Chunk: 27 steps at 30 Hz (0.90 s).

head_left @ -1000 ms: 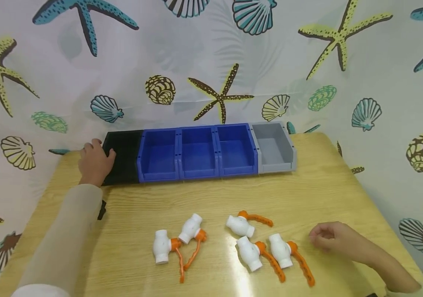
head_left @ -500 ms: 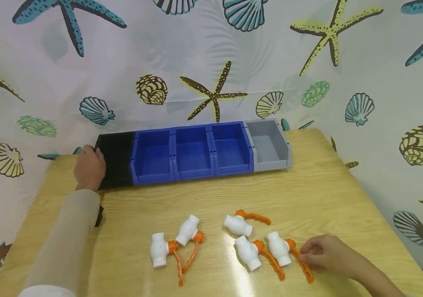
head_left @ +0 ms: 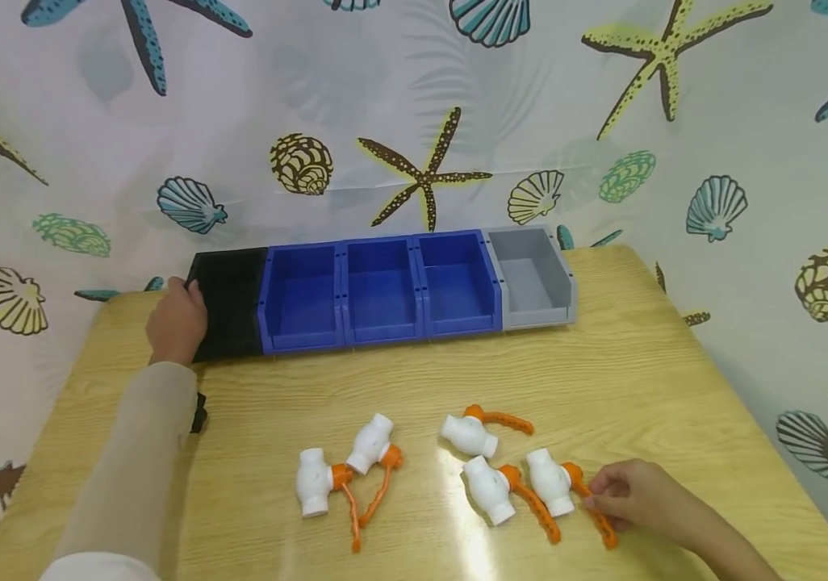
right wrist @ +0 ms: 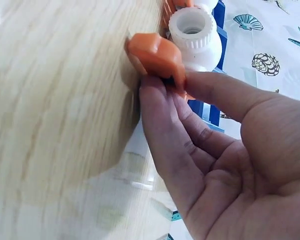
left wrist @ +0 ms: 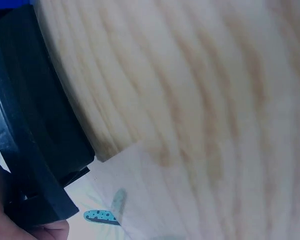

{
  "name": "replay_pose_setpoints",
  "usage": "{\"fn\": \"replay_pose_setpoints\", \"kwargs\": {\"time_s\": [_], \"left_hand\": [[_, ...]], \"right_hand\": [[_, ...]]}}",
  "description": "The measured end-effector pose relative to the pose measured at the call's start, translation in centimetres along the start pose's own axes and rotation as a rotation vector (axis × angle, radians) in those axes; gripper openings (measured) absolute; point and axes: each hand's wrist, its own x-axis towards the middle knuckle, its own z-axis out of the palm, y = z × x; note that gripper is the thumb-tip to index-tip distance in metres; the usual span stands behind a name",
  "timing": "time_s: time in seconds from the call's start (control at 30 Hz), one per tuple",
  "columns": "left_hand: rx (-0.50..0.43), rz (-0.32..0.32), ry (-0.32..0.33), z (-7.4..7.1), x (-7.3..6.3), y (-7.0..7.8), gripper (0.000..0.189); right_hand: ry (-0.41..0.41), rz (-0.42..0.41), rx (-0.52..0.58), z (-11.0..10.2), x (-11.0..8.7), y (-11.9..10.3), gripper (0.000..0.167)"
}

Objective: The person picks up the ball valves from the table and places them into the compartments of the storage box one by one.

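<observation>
The right grip (head_left: pixel 630 494) pinches the curved orange lever (head_left: pixel 603 526) of the white plastic ball valve (head_left: pixel 550 482) nearest the right edge of the counter (head_left: pixel 632 363); lifting straight up should spare the adjacent valve (head_left: pixel 488 490). The left grip (head_left: pixel 177 323) clasps the black rectangular bin (head_left: pixel 232 307), far-left corner.

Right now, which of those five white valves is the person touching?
The rightmost ball valve in the head view: the right hand pinches its orange handle; no hand touches the other four.
</observation>
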Motion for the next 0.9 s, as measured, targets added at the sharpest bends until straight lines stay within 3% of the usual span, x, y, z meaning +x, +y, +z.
{"fn": "replay_pose_setpoints", "kwargs": {"time_s": [0.23, 0.9], "left_hand": [[-0.016, -0.018, -0.028, 0.0, 0.0, -0.1, 0.054], [-0.017, -0.013, -0.033, 0.0, 0.0, 0.1, 0.055]], "right_hand": [[0.105, -0.009, -0.207, 0.7, -0.3, -0.6, 0.022], [0.22, -0.03, -0.252, 1.5, -0.8, -0.8, 0.008]]}}
